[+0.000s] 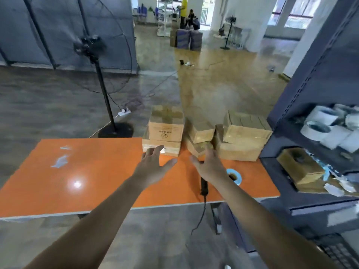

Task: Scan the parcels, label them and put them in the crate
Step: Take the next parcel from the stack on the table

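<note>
Facing parcels (166,131) at the worktop's (87,171) far edge, left hand (153,167) and right hand (209,166) are being held outstretched, fingers spread, empty

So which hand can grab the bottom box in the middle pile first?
Probably the right hand: its fingers reach the bottom middle box. The left hand hovers open by the left stack, farther away.

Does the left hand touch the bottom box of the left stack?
Cannot tell. In the head view the left hand has its spread fingertips over the front of the bottom box, but blur hides whether they touch it or hover before it.
</note>
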The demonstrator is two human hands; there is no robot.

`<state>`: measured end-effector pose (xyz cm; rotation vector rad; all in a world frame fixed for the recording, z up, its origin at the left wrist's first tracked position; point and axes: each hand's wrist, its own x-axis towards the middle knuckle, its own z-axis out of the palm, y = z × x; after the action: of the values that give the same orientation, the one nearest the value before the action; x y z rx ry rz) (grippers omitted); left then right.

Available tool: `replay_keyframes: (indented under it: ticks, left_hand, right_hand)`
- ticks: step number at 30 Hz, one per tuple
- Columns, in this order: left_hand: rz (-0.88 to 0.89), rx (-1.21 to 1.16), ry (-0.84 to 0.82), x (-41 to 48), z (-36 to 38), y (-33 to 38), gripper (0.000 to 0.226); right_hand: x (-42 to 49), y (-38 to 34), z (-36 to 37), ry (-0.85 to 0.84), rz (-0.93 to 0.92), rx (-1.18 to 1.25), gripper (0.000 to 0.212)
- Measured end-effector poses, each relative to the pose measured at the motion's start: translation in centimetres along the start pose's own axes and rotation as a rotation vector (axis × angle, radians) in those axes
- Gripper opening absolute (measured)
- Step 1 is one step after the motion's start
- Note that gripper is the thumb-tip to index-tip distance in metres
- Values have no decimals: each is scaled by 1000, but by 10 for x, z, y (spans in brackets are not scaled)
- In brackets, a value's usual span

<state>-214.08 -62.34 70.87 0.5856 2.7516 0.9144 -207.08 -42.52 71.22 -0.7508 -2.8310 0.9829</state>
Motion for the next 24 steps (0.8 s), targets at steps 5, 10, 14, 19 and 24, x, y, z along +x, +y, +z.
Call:
replay_keyframes:
  ticks: [5, 10, 14, 19, 24]
  left_hand:
    - [110, -42, -51, 67, -15, 10, 79]
    - [194, 44, 27, 127, -23, 25, 79]
    - [248, 115, 70, 172, -20, 40, 77]
    - [270, 288, 52, 219, 0, 55, 76]
    - [248, 358, 21, 254, 20, 55, 76]
  right_hand:
    - [43, -17, -5, 84, 73, -17, 85]
    - [91, -14, -10, 119, 96, -99, 88]
    - [142, -4, -9, 99, 139, -145, 88]
    - [204, 16, -2, 71, 137, -143, 91]
    - [251, 37, 11, 36, 97, -180, 96]
